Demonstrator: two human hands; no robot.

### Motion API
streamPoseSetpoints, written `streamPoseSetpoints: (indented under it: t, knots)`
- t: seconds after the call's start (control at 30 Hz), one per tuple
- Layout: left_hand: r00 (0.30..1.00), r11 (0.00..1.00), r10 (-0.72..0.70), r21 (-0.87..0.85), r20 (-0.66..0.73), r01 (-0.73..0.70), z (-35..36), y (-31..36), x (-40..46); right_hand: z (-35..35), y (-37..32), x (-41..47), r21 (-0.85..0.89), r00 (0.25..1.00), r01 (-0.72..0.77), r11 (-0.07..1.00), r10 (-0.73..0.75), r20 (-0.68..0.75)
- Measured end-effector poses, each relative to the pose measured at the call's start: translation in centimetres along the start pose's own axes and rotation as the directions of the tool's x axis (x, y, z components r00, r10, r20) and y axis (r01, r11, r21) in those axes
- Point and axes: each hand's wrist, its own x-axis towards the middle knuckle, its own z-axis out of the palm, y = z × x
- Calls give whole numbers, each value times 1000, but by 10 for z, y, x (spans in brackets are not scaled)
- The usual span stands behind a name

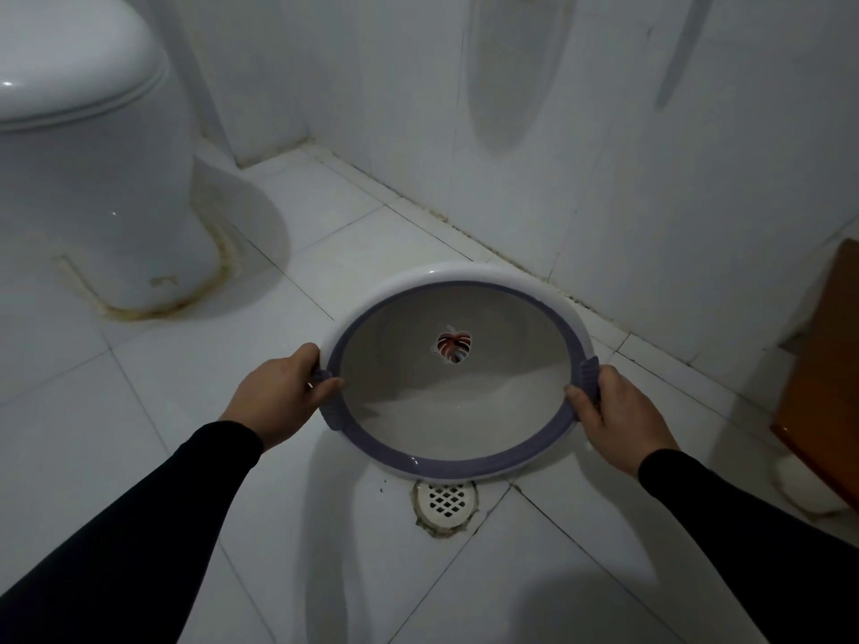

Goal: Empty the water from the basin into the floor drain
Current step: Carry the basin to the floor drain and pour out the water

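Basin point(458, 402): round, white outside, purple band on the rim, leaf print on the bottom. Held between the two hands above the floor, tilted so its near rim dips toward the person. Water inside: cannot tell; the inner surface looks smooth and grey, with no clear stream at the lip.

Drain point(446, 502): white grate set in the floor tiles, just below and nearer than the basin's low rim, between the two wrists.

Left hand point(279, 395): fingers curled round the purple grip on the left rim, thumb on top. Right hand point(618, 416): fingers wrapped over the matching grip on the right rim. Both forearms in black sleeves, reaching forward and slightly inward, wrists about level.

Step, as judged: pouring or about to pour, the low lip lined up over the grate. Next move likely calls for tipping the far rim higher while keeping the lip above the drain, slowly, to avoid splash on the tiles.

Beyond the left hand: toilet point(88, 146). Beyond the right: wooden stool point(822, 364).
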Motion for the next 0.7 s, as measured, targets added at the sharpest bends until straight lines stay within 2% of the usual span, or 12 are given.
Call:
streamPoseSetpoints:
  t: [0.43,0.7]
  knots:
    - [966,944,251,235,-63,-230,8,-9,-2,-1,11,-8,-21,1000,0,1000,0,14]
    - [937,916,331,275,-106,-293,7,-11,-3,-5,11,-7,-47,1000,9,999,-8,8]
